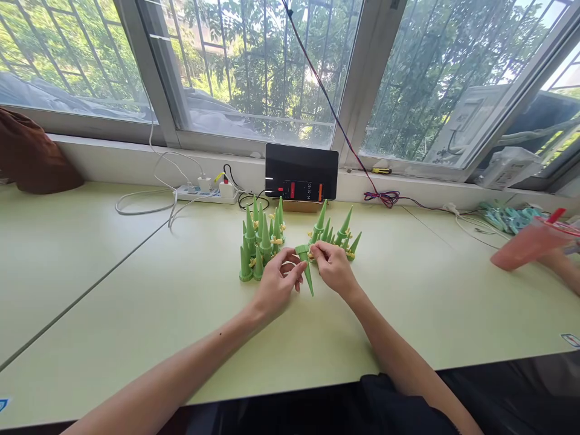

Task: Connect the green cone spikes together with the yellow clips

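One green cone (308, 278) points downward between my hands, its wide ridged end up. My left hand (281, 279) is closed around its upper part. The fingers of my right hand (331, 263) are pinched together beside the cone's wide end; what they hold, if anything, is too small to tell. Just beyond my left hand stands a group of upright green cones (265, 232) with small yellow parts on them. A second group of green cones (344, 225), some tilted, is behind my right hand, which hides part of it.
A dark tablet (301, 169) leans by the window. Left of it lies a power strip (203, 193) with cables. Red and blue wires (383, 196) cross the back. At the right, another person's arm is by a red drink cup (528, 243); a brown bag (34, 154) sits far left.
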Tool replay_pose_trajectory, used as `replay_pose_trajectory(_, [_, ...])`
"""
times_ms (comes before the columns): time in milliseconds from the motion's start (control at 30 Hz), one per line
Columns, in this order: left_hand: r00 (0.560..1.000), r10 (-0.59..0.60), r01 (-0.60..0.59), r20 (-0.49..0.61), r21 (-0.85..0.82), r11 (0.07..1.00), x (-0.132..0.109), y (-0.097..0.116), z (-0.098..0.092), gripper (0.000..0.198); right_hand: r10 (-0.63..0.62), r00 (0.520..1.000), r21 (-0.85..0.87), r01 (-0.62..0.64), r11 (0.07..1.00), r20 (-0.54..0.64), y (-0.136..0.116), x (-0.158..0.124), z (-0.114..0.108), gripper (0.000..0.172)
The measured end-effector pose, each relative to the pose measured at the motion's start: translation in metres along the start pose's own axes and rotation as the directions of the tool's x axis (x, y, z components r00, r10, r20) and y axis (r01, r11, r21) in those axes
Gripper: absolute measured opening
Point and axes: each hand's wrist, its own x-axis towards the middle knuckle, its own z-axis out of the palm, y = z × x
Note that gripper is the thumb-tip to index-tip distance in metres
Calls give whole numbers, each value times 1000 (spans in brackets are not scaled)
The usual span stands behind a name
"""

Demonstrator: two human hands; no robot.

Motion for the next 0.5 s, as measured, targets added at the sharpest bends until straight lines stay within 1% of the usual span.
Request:
replay_pose_trajectory(133, [995, 91, -87, -39, 110, 990, 0, -6, -1, 30, 121, 989, 168, -133, 977, 80, 3, 1, 1, 35])
replay_pose_trajectory(233, [981, 182, -162, -65, 235, 958, 0, -11, -2, 29, 209, 963, 285, -251, 925, 168, 1, 2, 1, 34])
replay_pose_trajectory(300, [969, 242, -214, -56, 306, 928, 0, -12, -3, 28, 241, 948, 334, -300, 893, 208, 0, 1, 1, 34])
replay_pose_trajectory(400, [964, 261, -228, -52, 342, 912, -1, -11, -4, 29, 249, 945, 355, -312, 881, 211, -1, 1, 1, 34])
replay_pose_trajectory(500, [978, 200, -176, -52, 297, 939, -2, -6, -2, 34, 213, 966, 305, -250, 919, 148, 1, 2, 3, 34])
